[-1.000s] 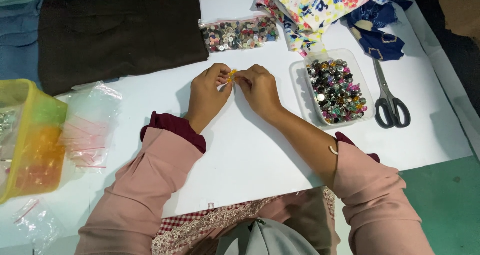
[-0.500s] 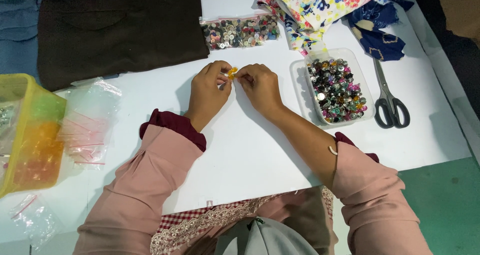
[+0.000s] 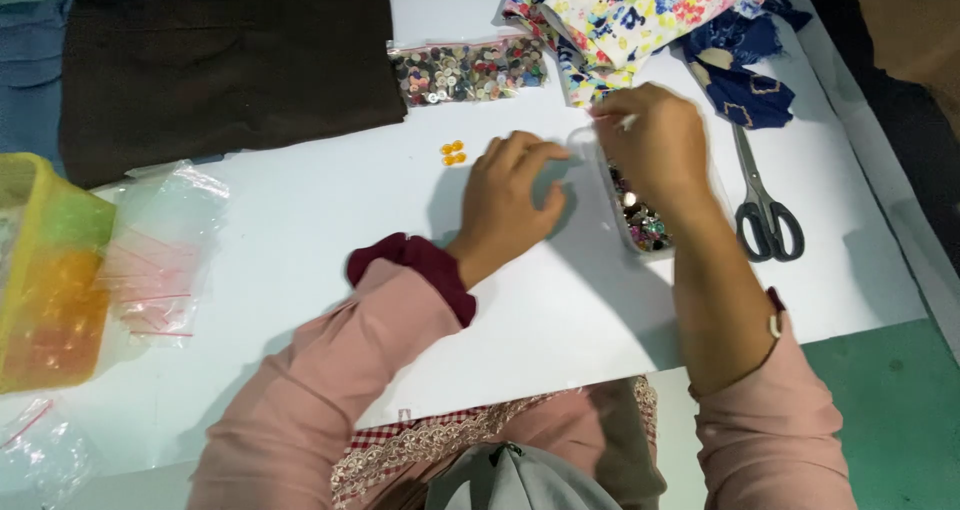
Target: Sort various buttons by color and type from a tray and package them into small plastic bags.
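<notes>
While my right hand (image 3: 655, 150) hovers over the clear plastic tray of mixed buttons (image 3: 640, 220), its fingers are bunched together at the tray's far end, pinching what looks like a small pale piece; I cannot tell exactly what it is. My left hand (image 3: 515, 195) rests just beside the tray's near wall, fingers curled loosely and pressed close, gripping nothing that I can see. A few small orange buttons (image 3: 453, 153) lie on the white table (image 3: 330, 220), well apart from the tray and near the sealed bag of buttons (image 3: 468, 70). I judge these buttons light, hard and slick, apt to skid or roll, so each is best taken at the rim between thumb and forefinger tips. The tray seems thin and flexible; I would steady it by its wall. Scissors (image 3: 762, 205) lie to the right, and floral cloth (image 3: 650, 10) beyond.
</notes>
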